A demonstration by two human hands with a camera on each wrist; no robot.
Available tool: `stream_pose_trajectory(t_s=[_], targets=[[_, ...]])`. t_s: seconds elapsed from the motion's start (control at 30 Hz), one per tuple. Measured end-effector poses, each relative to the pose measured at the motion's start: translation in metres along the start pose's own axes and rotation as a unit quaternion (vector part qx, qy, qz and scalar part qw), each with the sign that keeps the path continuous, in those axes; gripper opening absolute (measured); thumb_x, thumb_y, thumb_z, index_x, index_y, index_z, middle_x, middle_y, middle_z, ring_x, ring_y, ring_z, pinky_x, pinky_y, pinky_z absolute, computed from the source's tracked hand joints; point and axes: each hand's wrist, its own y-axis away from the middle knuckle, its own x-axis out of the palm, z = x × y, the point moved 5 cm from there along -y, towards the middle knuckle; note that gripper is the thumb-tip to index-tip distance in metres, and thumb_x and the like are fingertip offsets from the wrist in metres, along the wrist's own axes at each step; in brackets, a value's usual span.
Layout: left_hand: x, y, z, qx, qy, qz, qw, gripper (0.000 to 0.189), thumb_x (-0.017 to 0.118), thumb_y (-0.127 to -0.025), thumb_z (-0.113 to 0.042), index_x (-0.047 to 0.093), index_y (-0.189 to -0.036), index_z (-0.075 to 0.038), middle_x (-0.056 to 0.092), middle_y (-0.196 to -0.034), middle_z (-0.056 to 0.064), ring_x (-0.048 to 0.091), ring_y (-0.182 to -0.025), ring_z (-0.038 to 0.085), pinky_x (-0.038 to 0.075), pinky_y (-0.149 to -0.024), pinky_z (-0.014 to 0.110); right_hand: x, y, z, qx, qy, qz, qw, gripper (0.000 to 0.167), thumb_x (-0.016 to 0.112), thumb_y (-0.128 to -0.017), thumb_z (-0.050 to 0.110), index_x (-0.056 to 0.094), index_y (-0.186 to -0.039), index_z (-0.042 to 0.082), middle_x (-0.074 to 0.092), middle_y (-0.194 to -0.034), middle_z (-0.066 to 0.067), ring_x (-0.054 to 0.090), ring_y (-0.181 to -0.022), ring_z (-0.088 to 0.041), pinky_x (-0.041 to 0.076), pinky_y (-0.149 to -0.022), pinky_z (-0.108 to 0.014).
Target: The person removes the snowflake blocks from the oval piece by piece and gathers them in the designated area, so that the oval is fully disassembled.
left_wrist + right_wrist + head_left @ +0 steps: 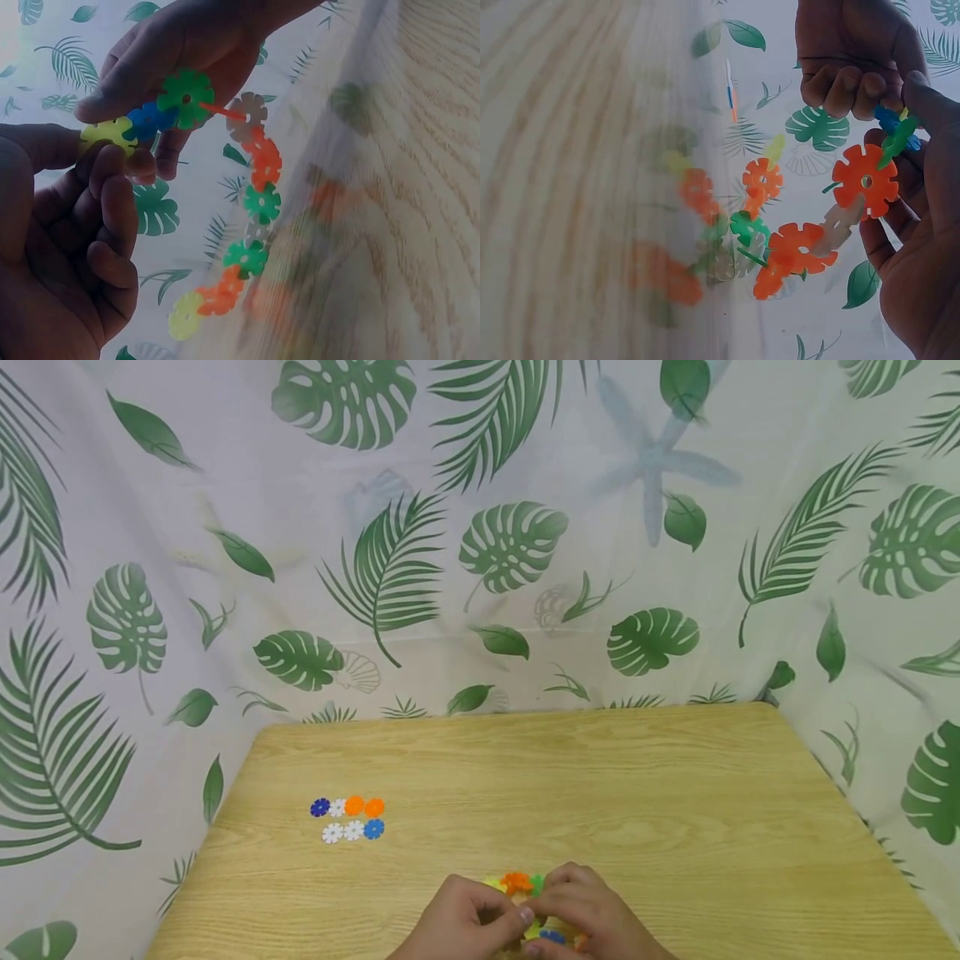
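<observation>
A chain of interlocking snowflake discs (262, 201), in green, orange, white, yellow and blue, curves between and beyond my two hands at the near side of the table. My left hand (467, 920) pinches a yellow snowflake disc (109, 137) at one end of the chain between thumb and fingers. Close beside it, my right hand (600, 912) grips the blue snowflake disc (152, 120) joined to the yellow one. A green disc (186, 99) and an orange disc (865, 181) follow along the chain. In the head view the fingers hide much of the chain.
Several loose snowflake discs lie flat in two rows on the left of the wooden table (637, 793): a dark blue disc (320, 807), orange discs (374, 808), white discs (333, 833) and a blue disc (373, 829). A leaf-printed curtain (420, 552) surrounds the table's back and sides.
</observation>
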Motion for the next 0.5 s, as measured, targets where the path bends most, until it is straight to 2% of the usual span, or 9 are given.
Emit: stream_pose_trajectory(t_s=[0.1,0.17,0.23,0.3,0.4,0.5], targets=[[0.0,0.0,0.0,-0.016,-0.004,-0.012,0.9998,0.034,0.07,-0.1,-0.031,0.079,-0.076,-0.008,0.059,-0.058,-0.008,0.038,-0.049,0.003,0.034,-0.047,0.018,0.001,-0.001,0.0,-0.004,0.005,-0.008,1.0,0.038,0.082,-0.091,0.02,0.07,-0.127,0.02,0.07,-0.105,0.014,0.054,-0.102,-0.008,0.047,-0.083,-0.025],[-0.002,0.0,-0.002,-0.019,-0.014,-0.024,0.9994,0.035,0.07,-0.099,-0.029,0.077,-0.073,-0.007,0.058,-0.057,-0.009,0.038,-0.05,0.003,0.034,-0.049,0.018,0.0,-0.002,0.0,0.009,0.003,-0.008,0.9999,0.041,0.082,-0.091,0.019,0.069,-0.129,0.017,0.071,-0.11,0.011,0.056,-0.103,-0.01,0.05,-0.083,-0.027],[-0.004,0.0,-0.004,-0.015,-0.022,-0.033,0.9991,0.034,0.07,-0.099,-0.028,0.077,-0.073,-0.007,0.062,-0.061,-0.009,0.044,-0.054,0.002,0.04,-0.053,0.019,0.0,-0.002,-0.001,0.039,-0.006,-0.001,0.9992,0.042,0.081,-0.092,0.018,0.069,-0.131,0.016,0.071,-0.115,0.01,0.058,-0.104,-0.011,0.052,-0.082,-0.029],[-0.007,0.0,-0.006,-0.005,-0.032,-0.037,0.9988,0.032,0.07,-0.099,-0.027,0.077,-0.074,-0.008,0.066,-0.067,-0.009,0.05,-0.06,0.002,0.045,-0.059,0.019,-0.001,-0.001,-0.003,0.084,-0.03,0.017,0.9958,0.039,0.079,-0.094,0.017,0.069,-0.131,0.018,0.07,-0.117,0.01,0.059,-0.104,-0.011,0.052,-0.083,-0.03],[-0.012,0.001,-0.01,0.019,-0.051,-0.03,0.9981,0.027,0.069,-0.1,-0.026,0.079,-0.078,-0.013,0.072,-0.076,-0.008,0.056,-0.067,0.002,0.05,-0.064,0.021,-0.002,0.003,-0.007,0.145,-0.093,0.046,0.984,0.03,0.071,-0.099,0.013,0.071,-0.128,0.023,0.068,-0.119,0.008,0.06,-0.106,-0.011,0.052,-0.086,-0.03],[-0.016,0.001,-0.014,0.056,-0.08,-0.023,0.9949,0.024,0.068,-0.101,-0.026,0.08,-0.082,-0.017,0.073,-0.079,-0.01,0.056,-0.069,0.001,0.05,-0.067,0.021,-0.003,0.006,-0.009,0.157,-0.156,0.062,0.9732,0.028,0.063,-0.103,0.005,0.072,-0.125,0.02,0.066,-0.12,0.002,0.061,-0.107,-0.014,0.053,-0.088,-0.032]])
